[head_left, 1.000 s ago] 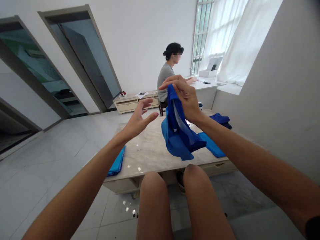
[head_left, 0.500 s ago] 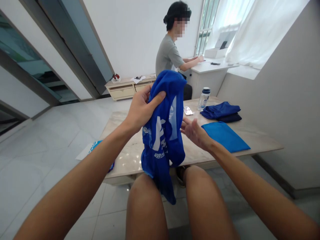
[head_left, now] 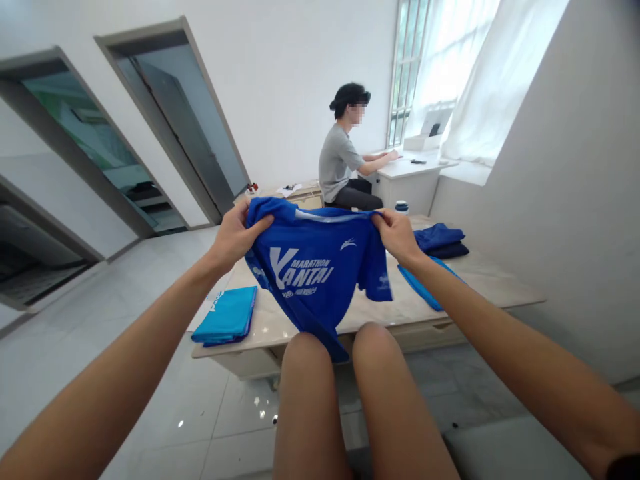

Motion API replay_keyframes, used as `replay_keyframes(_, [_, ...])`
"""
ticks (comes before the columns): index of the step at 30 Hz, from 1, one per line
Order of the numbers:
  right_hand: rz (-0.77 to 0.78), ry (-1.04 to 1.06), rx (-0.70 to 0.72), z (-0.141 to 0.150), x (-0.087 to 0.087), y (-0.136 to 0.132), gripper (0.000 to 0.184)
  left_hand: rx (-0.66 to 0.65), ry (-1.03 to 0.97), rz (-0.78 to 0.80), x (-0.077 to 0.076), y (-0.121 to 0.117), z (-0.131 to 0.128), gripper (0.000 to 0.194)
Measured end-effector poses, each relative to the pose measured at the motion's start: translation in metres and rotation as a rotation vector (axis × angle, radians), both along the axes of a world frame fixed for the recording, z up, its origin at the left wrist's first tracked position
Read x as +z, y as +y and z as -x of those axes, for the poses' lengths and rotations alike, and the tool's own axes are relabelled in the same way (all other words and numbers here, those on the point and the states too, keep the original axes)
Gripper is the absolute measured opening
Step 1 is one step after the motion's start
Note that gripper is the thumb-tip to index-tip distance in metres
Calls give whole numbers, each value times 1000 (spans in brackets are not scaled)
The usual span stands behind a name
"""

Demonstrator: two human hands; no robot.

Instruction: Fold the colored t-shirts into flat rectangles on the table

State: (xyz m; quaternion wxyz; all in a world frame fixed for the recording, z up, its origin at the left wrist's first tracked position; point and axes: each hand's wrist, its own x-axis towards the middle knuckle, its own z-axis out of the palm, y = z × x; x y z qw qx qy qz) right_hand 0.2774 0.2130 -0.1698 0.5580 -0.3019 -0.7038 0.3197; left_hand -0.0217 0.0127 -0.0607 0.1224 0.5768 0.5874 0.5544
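A blue T-shirt (head_left: 325, 263) with white "Yantai Marathon" lettering hangs spread between my two hands, above the near edge of the low table (head_left: 493, 287). My left hand (head_left: 240, 235) is closed on one shoulder, thumb on the front of the cloth. At the other shoulder, beside the collar, my right hand (head_left: 397, 233) pinches the fabric. The shirt's lower end droops to my knees. Left of it on the table lies a folded light-blue cloth (head_left: 227, 313) on a stack. A flat bright-blue cloth (head_left: 420, 287) is partly hidden behind my right forearm.
Dark blue folded garments (head_left: 440, 240) sit on the table's right side. A bottle (head_left: 401, 207) stands behind my right hand, mostly hidden. Beyond the table a person (head_left: 345, 160) sits at a white desk (head_left: 413, 167). A wall closes the right side.
The shirt, bunched in my left hand before, is now opened out with its lettering facing me. My right hand has gone from open beside it to gripping a shoulder; my left hand moved left.
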Motion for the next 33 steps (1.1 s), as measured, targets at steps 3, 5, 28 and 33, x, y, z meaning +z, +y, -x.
replay_keyframes(3, [-218,-35,-142,-16,72,0,37,-34,9,187,31,-34,-4,60])
replay_keyframes(5, [-345,-72,-213,-26,112,-8,37,-60,29,318,52,-52,-6,63])
replay_keyframes(28, [-517,-185,-200,-106,91,-69,22,377,359,169,6,-127,8,31])
replay_keyframes(33, [-384,-235,-262,-102,73,-66,32,431,264,245,-13,-135,12,30])
